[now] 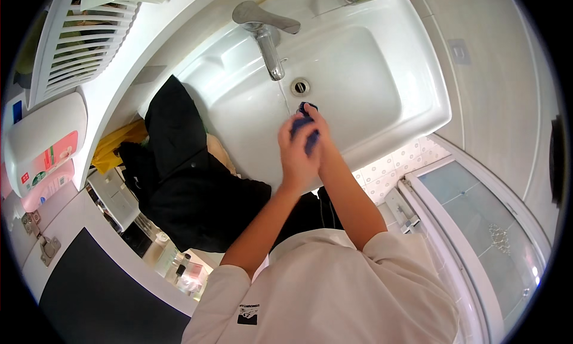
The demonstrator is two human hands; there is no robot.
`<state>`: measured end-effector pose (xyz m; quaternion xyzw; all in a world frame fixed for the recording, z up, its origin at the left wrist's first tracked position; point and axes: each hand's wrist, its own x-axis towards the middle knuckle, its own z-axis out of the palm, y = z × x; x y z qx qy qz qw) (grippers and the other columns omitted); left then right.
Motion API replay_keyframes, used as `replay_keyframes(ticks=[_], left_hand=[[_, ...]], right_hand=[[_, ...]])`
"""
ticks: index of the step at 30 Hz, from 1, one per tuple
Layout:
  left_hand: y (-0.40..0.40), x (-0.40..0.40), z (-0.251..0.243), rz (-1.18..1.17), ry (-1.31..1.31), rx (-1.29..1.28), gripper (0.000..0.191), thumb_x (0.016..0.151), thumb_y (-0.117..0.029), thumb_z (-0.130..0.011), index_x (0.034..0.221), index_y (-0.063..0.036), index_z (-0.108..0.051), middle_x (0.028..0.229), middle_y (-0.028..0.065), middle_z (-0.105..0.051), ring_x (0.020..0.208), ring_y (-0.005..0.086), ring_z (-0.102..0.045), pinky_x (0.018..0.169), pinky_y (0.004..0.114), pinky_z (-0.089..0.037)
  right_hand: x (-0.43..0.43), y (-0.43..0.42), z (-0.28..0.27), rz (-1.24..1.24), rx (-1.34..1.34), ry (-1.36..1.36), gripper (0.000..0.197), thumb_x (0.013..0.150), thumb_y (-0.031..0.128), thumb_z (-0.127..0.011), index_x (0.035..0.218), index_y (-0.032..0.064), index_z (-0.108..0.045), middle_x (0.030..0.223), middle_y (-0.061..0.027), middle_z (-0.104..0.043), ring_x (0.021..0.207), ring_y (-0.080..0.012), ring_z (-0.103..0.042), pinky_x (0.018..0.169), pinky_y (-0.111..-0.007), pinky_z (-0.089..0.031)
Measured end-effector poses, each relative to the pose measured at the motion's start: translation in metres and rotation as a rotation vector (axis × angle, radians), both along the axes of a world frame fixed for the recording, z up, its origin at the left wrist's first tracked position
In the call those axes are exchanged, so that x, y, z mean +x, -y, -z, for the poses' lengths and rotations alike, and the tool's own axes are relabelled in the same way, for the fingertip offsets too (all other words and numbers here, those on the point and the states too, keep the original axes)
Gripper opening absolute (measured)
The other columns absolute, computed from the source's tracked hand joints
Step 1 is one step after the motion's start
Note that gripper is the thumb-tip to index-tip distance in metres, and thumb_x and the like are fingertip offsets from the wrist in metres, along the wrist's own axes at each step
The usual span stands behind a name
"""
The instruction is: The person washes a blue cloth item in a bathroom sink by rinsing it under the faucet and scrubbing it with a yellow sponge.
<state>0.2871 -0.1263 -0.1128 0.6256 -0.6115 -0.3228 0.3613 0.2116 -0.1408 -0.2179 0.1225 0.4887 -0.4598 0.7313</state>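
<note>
Over the white ceramic washbasin (241,115), my left hand (295,149) and my right hand (321,129) come together around a small dark blue object (310,138). Motion blur and the fingers hide much of it; its exact kind cannot be told. Its dark end shows between the fingertips, just below the metal drain (300,87). Above and to the left of the drain stands a chrome mixer tap (270,53), its spout pointing at the bowl. A thin line runs down from under the spout; whether it is water cannot be told.
Black clothing (188,191) drapes over the basin's left side, beside a yellow cloth or bag (118,142). Farther left, a shelf holds a white slatted basket (85,53) and a white bottle (44,142). A cabinet door (107,294) hangs open at lower left. Right stands a framed glass door (483,227).
</note>
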Motion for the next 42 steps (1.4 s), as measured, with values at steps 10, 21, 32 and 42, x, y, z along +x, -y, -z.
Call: replay_keyframes(ticks=[10,21,32,42], left_hand=[[0.045,0.017,0.033,-0.055,0.324,0.248,0.026,0.095,-0.031,-0.060,0.088,-0.0071,-0.068,0.091,0.0154,-0.065,0.090,0.0355,-0.064,0.076,0.045,-0.050],[0.021,0.028,0.076,-0.668,-0.715,0.536,0.030,0.105,-0.028,-0.050,0.114,-0.0018,-0.060,0.109,0.0152,-0.063,0.100,0.0250,-0.059,0.088,0.035,-0.048],[0.047,0.006,0.022,-0.142,0.159,0.064,0.020,0.097,-0.021,-0.060,0.087,-0.0042,-0.064,0.094,0.0155,-0.062,0.086,0.0349,-0.060,0.072,0.045,-0.047],[0.066,0.017,0.069,-0.622,-0.612,0.593,0.033,0.101,-0.028,-0.049,0.082,-0.0026,-0.058,0.073,0.0049,-0.056,0.063,0.0200,-0.055,0.064,0.038,-0.048]], right_hand=[[0.027,0.005,-0.043,0.075,0.097,0.012,0.033,0.102,0.039,-0.047,0.103,0.0087,-0.061,0.096,-0.0046,-0.065,0.090,-0.0205,-0.064,0.073,-0.036,-0.052],[0.023,0.013,-0.050,0.069,0.085,-0.382,0.027,0.100,0.034,-0.056,0.099,0.0077,-0.059,0.087,-0.0025,-0.060,0.077,-0.0152,-0.059,0.065,-0.034,-0.050],[0.025,0.024,-0.055,0.083,-0.075,0.332,0.033,0.104,0.041,-0.045,0.097,0.0123,-0.059,0.093,-0.0037,-0.063,0.090,-0.0184,-0.062,0.077,-0.035,-0.051],[0.021,0.027,-0.060,-0.232,-0.039,-0.345,0.029,0.098,0.025,-0.050,0.090,0.0016,-0.065,0.082,-0.0046,-0.064,0.071,-0.0138,-0.057,0.062,-0.032,-0.046]])
